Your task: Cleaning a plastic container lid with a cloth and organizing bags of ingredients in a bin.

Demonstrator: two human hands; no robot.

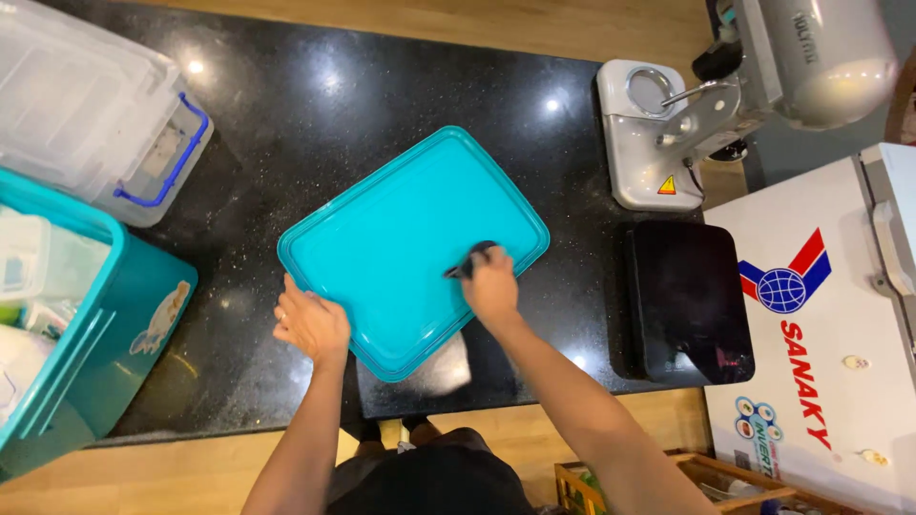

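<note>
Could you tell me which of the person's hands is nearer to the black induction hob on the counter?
The right. The right hand, pressing a dark cloth on the teal lid, sits just left of the hob; the left hand holds the lid's far edge.

Teal tray point(401, 238), speckled black counter point(315, 105)

Bright overhead light; small glare spots on glossy black table point(315, 105); sharp centre, slight wide-angle bending at edges, soft shadows.
</note>
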